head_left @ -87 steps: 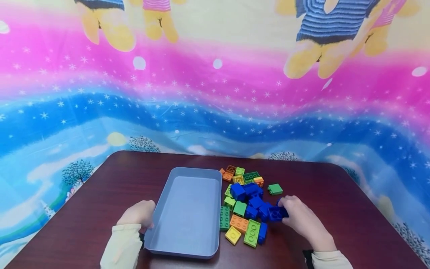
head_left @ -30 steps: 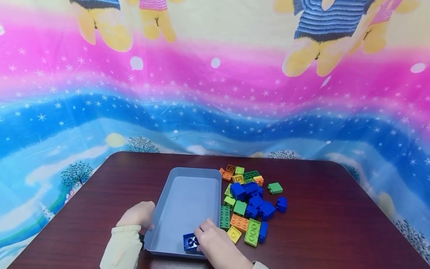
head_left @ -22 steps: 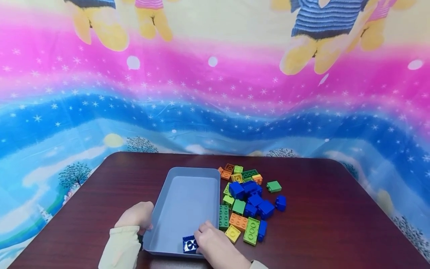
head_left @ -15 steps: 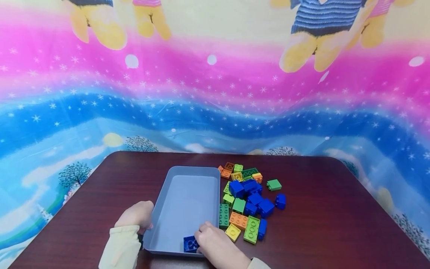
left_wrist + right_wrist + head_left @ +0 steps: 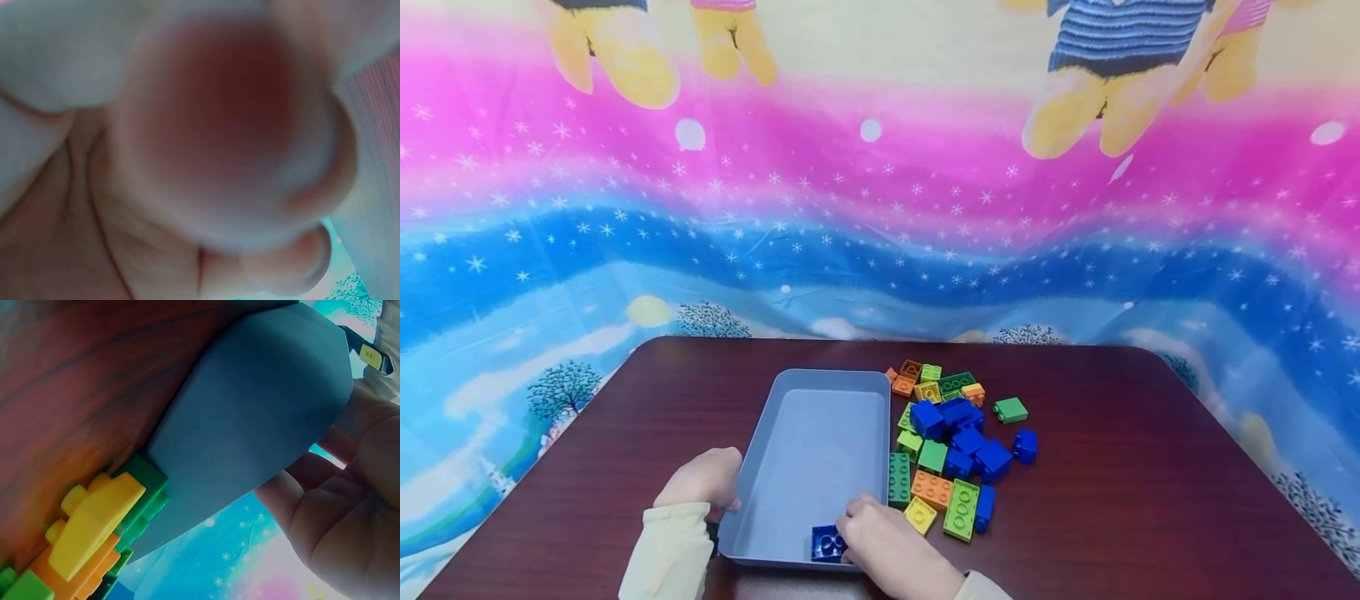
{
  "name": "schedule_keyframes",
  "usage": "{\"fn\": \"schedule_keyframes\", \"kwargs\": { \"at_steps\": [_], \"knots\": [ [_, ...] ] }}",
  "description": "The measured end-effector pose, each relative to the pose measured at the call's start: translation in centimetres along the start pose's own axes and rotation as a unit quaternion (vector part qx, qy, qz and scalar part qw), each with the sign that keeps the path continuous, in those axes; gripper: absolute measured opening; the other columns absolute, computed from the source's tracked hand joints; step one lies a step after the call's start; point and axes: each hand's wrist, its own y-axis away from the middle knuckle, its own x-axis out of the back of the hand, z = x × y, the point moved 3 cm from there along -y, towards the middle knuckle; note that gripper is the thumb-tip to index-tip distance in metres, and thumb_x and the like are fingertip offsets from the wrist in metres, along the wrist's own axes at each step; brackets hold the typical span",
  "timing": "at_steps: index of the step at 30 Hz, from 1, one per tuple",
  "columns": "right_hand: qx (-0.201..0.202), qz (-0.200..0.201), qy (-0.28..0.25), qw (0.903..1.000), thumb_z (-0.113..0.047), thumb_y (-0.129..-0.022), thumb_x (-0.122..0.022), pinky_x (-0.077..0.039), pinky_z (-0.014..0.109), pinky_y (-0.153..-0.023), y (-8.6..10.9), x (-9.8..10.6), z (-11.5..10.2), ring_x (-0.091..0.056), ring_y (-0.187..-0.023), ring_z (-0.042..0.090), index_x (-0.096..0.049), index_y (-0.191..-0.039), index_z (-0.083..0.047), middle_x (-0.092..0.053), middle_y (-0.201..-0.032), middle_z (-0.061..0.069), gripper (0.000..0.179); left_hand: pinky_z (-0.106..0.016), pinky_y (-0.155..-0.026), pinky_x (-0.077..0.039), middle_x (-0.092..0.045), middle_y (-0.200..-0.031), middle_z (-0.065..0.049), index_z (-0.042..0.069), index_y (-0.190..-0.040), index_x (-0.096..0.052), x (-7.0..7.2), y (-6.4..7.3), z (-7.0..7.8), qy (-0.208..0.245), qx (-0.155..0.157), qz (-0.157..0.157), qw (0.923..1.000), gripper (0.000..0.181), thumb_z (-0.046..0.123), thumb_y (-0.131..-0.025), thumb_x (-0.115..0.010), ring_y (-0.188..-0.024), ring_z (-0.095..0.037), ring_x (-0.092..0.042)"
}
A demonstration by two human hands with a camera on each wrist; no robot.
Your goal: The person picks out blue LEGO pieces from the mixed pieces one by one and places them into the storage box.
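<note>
In the head view, my right hand (image 5: 895, 546) reaches over the near wall of a grey tray (image 5: 820, 450). Its fingers pinch a dark blue toy brick (image 5: 827, 543), hollow underside up, at the tray's near end; its fingertips are partly hidden. My left hand (image 5: 702, 483) stays against the outside of the tray's left wall with fingers loosely bent. The left wrist view shows that palm and blurred fingers (image 5: 212, 125) with nothing between them. From the right wrist view the tray's outer wall (image 5: 250, 419) shows, beside my right hand (image 5: 350, 500).
A loose pile of bricks lies along the tray's right side: blue bricks (image 5: 992, 461), an orange brick (image 5: 932, 490), a yellow brick (image 5: 920, 516) and a lime brick (image 5: 962, 510). A green brick (image 5: 1011, 409) and a blue brick (image 5: 1026, 447) lie apart on the dark red table (image 5: 1112, 500).
My right hand has carried the blue brick from the pile's right side leftward into the tray. Over the last second it has barely moved. My left hand has stayed by the tray.
</note>
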Motion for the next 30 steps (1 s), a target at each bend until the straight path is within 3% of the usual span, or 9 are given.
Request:
{"fn": "schedule_keyframes", "kwargs": {
  "at_steps": [6,10,14,23,30],
  "knots": [
    [-0.008,0.062,-0.033,0.9975,-0.023,-0.079,-0.067,-0.04,0.011,-0.062,0.7,1.1,0.9,-0.045,-0.073,0.002,-0.067,-0.083,-0.012,-0.054,-0.076,-0.009,0.011,-0.028,-0.044,-0.038,-0.042,-0.038,-0.001,0.003,-0.055,-0.05,-0.1,0.0,-0.1,0.001,0.001,0.0,1.0,0.025,-0.006,-0.068,-0.069,-0.033,-0.011,-0.039],
    [-0.03,0.118,-0.036,0.9919,-0.019,-0.078,-0.069,-0.043,0.014,-0.064,1.2,2.2,2.5,-0.049,-0.076,0.007,-0.066,-0.082,-0.009,-0.056,-0.079,-0.004,0.011,-0.028,-0.045,-0.038,-0.043,-0.038,-0.001,0.003,-0.055,-0.051,-0.1,0.0,-0.1,0.003,0.001,-0.002,1.0,0.024,-0.006,-0.069,-0.069,-0.034,-0.012,-0.041],
    [-0.066,0.147,-0.044,0.986,-0.015,-0.077,-0.069,-0.046,0.02,-0.064,2.0,3.1,4.6,-0.051,-0.077,0.012,-0.066,-0.083,-0.006,-0.057,-0.08,0.0,0.011,-0.029,-0.045,-0.039,-0.044,-0.039,-0.002,0.003,-0.056,-0.051,-0.2,-0.1,-0.1,0.005,-0.003,-0.001,1.0,0.024,-0.006,-0.069,-0.069,-0.035,-0.012,-0.042],
    [-0.198,0.147,-0.088,0.9652,-0.011,-0.077,-0.069,-0.048,0.031,-0.068,4.0,4.6,9.0,-0.053,-0.086,0.021,-0.066,-0.09,-0.002,-0.06,-0.089,0.006,0.016,-0.028,-0.044,-0.038,-0.045,-0.041,-0.003,0.002,-0.058,-0.052,-0.1,-0.1,0.0,0.01,-0.001,-0.001,0.9999,0.022,-0.005,-0.069,-0.07,-0.035,-0.013,-0.042],
    [-0.273,0.132,-0.105,0.9473,-0.011,-0.078,-0.068,-0.049,0.035,-0.069,5.4,4.9,11.7,-0.056,-0.091,0.026,-0.066,-0.095,0.0,-0.061,-0.094,0.011,0.02,-0.028,-0.044,-0.037,-0.043,-0.041,-0.002,0.003,-0.057,-0.051,0.1,0.1,0.0,0.009,-0.002,0.0,1.0,0.023,-0.005,-0.069,-0.069,-0.035,-0.012,-0.04]
  ]
}}
